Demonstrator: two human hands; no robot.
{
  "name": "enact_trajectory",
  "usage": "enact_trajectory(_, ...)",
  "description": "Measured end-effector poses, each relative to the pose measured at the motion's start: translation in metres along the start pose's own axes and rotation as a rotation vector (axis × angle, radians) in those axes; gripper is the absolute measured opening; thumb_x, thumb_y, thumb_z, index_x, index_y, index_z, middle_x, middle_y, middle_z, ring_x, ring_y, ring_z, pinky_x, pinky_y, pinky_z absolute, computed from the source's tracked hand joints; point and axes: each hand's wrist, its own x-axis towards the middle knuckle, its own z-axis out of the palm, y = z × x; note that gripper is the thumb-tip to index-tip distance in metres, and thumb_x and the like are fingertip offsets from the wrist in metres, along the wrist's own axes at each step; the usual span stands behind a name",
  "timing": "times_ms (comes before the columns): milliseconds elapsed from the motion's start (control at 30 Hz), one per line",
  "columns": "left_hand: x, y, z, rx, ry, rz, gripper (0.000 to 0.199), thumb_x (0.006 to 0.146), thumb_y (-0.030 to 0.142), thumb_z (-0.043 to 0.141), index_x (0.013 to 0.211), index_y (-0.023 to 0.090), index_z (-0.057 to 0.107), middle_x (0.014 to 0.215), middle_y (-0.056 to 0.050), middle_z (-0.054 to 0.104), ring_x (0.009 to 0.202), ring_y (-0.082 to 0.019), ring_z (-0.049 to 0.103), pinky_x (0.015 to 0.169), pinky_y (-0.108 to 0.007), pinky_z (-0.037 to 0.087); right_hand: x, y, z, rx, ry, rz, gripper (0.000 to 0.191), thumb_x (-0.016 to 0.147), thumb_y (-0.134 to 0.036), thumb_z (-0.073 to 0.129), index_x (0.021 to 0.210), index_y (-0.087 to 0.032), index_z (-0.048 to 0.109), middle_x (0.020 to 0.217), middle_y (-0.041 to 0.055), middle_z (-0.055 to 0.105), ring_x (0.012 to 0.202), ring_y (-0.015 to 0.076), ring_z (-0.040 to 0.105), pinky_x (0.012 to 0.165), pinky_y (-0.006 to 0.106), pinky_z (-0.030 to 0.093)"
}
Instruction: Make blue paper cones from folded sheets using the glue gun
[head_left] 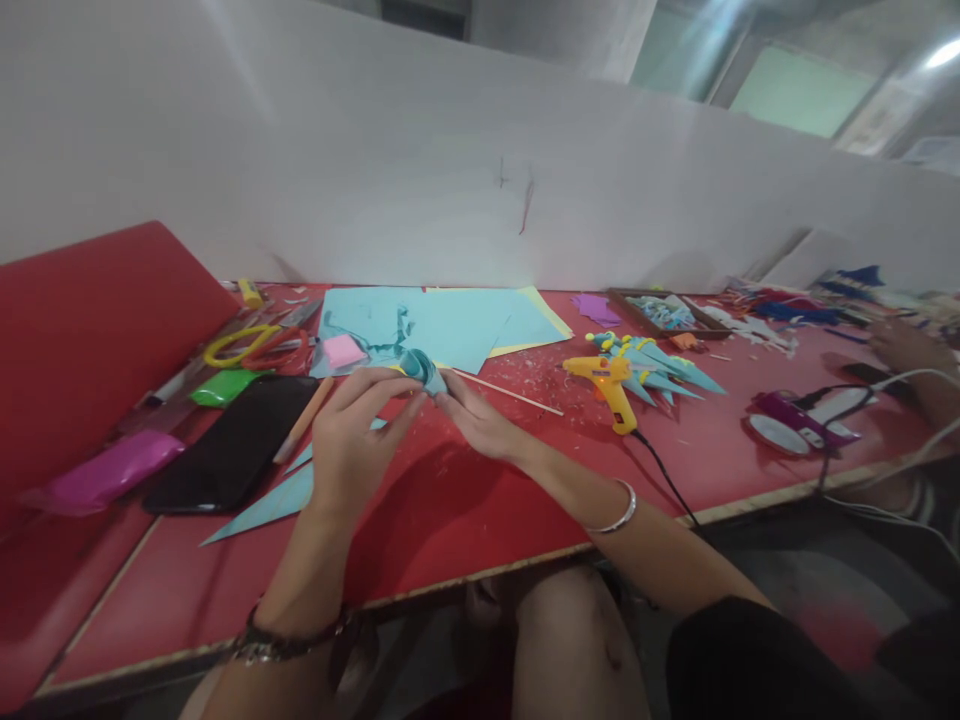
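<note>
Between my two hands, above the red table, is a rolled piece of light-blue paper [421, 368], curled at its upper end. My left hand [360, 425] grips it from the left with bent fingers. From the right, my right hand [480, 415] pinches its lower side. Pointed light-blue paper pieces [266, 505] lie by my left wrist. Just behind my hands are light-blue sheets [442, 315] and a pink pad of notes [344, 350]. A thin wooden stick [517, 395] rests to the right of my fingers.
A yellow glue gun [611, 385] with a black cord lies right, beside finished-looking blue paper cones [667, 368]. Left are a black phone [232, 440], yellow-handled scissors [238, 346] and coloured packets [112, 470]. Another person's hand [911, 350] is at far right, near a purple-and-white device [802, 420].
</note>
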Motion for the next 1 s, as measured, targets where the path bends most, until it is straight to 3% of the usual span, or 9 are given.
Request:
enact_trajectory(100, 0.001, -0.002, 0.001, -0.019, 0.002, 0.017, 0.01, 0.079, 0.028, 0.055, 0.077, 0.021, 0.063, 0.078, -0.001, 0.06, 0.071, -0.013, 0.057, 0.069, -0.026, 0.047, 0.001, 0.002, 0.0, 0.049, -0.018, -0.023, 0.035, 0.088, -0.043, 0.033, 0.111, -0.017, 0.041, 0.112, 0.0072, 0.049, 0.109, 0.0148, 0.044, 0.097, 0.031, 0.034)
enact_trajectory(233, 0.001, -0.005, 0.003, -0.038, -0.034, 0.012, 0.008, 0.079, 0.024, 0.055, 0.075, 0.02, 0.061, 0.078, 0.0, 0.057, 0.062, -0.01, 0.053, 0.063, -0.024, 0.046, 0.001, 0.005, -0.003, 0.036, -0.056, 0.004, 0.029, 0.085, -0.039, 0.043, 0.1, -0.015, 0.046, 0.095, 0.0049, 0.053, 0.087, 0.0133, 0.05, 0.081, 0.029, 0.043)
enact_trajectory(400, 0.001, -0.005, 0.002, -0.051, -0.081, 0.015, 0.01, 0.08, 0.021, 0.052, 0.074, 0.019, 0.059, 0.078, 0.0, 0.056, 0.063, -0.01, 0.053, 0.064, -0.024, 0.045, 0.001, 0.001, -0.009, 0.027, -0.084, 0.049, 0.026, 0.079, -0.035, 0.055, 0.093, -0.014, 0.051, 0.088, 0.0038, 0.057, 0.078, 0.0119, 0.052, 0.075, 0.027, 0.044)
enact_trajectory(733, 0.002, -0.007, 0.0, -0.077, 0.048, -0.06, 0.006, 0.079, 0.02, 0.054, 0.076, 0.018, 0.058, 0.078, -0.001, 0.055, 0.066, -0.009, 0.051, 0.06, -0.022, 0.044, -0.001, -0.001, -0.012, 0.154, -0.201, 0.258, 0.033, 0.073, -0.045, 0.059, 0.075, -0.012, 0.058, 0.069, 0.0024, 0.062, 0.062, 0.0105, 0.057, 0.065, 0.026, 0.046)
enact_trajectory(1000, 0.002, -0.01, -0.001, -0.095, 0.102, -0.132, 0.005, 0.078, 0.02, 0.054, 0.076, 0.018, 0.058, 0.078, 0.0, 0.054, 0.066, -0.009, 0.051, 0.058, -0.02, 0.045, -0.002, -0.001, -0.011, 0.155, -0.255, 0.234, 0.034, 0.076, -0.045, 0.055, 0.067, -0.013, 0.056, 0.061, 0.0013, 0.061, 0.053, 0.0088, 0.057, 0.056, 0.021, 0.045)
